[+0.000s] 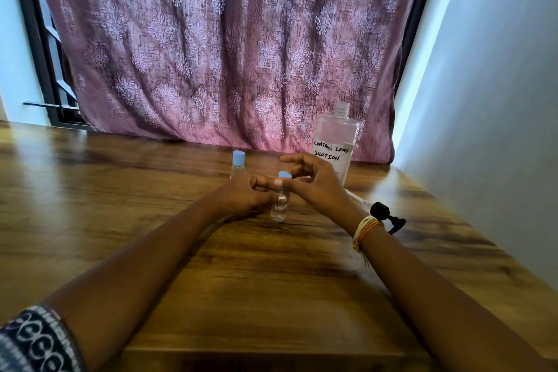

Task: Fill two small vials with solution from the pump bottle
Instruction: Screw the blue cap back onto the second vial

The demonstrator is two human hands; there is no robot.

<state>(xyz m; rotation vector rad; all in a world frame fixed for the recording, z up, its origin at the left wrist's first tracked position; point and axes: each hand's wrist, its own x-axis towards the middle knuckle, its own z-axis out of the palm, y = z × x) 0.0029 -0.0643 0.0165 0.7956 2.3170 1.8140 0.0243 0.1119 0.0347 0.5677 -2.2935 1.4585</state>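
Both forearms are stretched forward over the wooden counter (211, 281), and the hands meet at a small vial (279, 205) standing upright near the middle of the counter, toward its far edge. The left hand (244, 195) is curled round the vial's clear glass body, one finger laid across its neck. The right hand (314, 181) is raised over the top, thumb and forefinger seemingly pinching the pale blue cap (284, 174) while the other fingers are spread; motion blur leaves that contact hard to confirm. A second vial (237, 164), also blue-capped, is set just behind the left hand, its lower part hidden by the knuckles. The pump bottle (336, 142), clear plastic with a threaded open neck and a handwritten white label, is placed by the far right corner; part of the label is covered by the right hand. The black pump head (388, 217) is laid on the counter near the right edge, beside the braceleted wrist, its tube partly hidden.
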